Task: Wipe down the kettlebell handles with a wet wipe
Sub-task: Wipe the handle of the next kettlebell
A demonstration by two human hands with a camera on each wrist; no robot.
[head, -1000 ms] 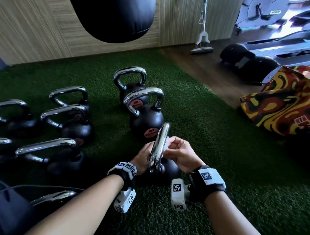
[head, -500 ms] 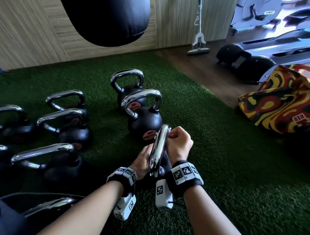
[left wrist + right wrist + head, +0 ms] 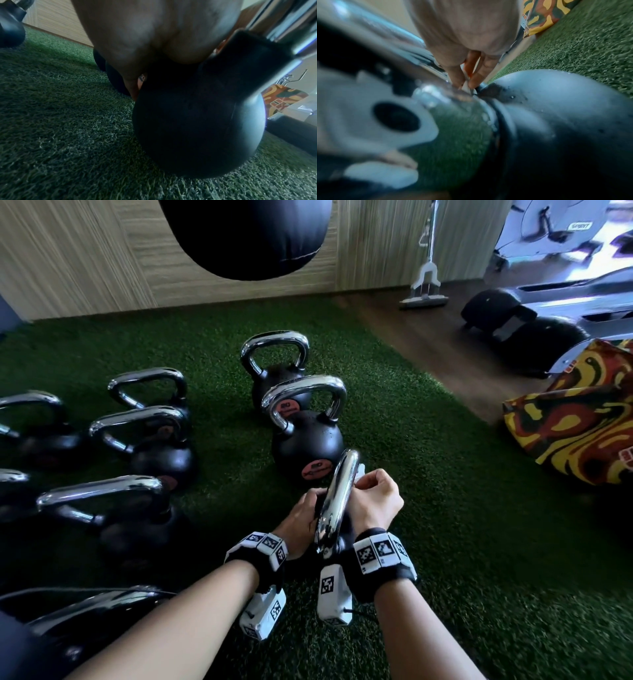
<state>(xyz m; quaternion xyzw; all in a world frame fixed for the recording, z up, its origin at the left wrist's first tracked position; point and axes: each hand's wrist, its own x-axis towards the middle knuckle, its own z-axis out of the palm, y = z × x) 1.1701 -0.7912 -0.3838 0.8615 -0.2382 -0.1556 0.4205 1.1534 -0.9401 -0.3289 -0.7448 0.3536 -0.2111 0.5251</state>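
Observation:
A black kettlebell (image 3: 342,534) stands on the green turf right in front of me, its chrome handle (image 3: 337,494) seen edge-on between my hands. My right hand (image 3: 373,498) pinches a white wet wipe (image 3: 359,475) against the far right side of the handle. In the right wrist view the fingertips (image 3: 473,82) squeeze the wet wipe (image 3: 467,86) against the chrome handle (image 3: 388,46), above the kettlebell's wet body (image 3: 556,115). My left hand (image 3: 301,515) holds the kettlebell from the left, fingers curled behind the handle. In the left wrist view its palm (image 3: 154,33) lies over the kettlebell's body (image 3: 197,128).
Two more kettlebells (image 3: 308,440) stand just ahead, and several others (image 3: 137,440) are grouped to the left. A black punching bag (image 3: 250,237) hangs overhead. A patterned bag (image 3: 575,419) lies at the right. A mop (image 3: 424,278) and gym machines (image 3: 534,313) stand on the wooden floor behind.
My right wrist has swung in close beside the handle and the hand has turned knuckles-up, still pinching the wipe near the handle's far end. My left hand has stayed on the kettlebell.

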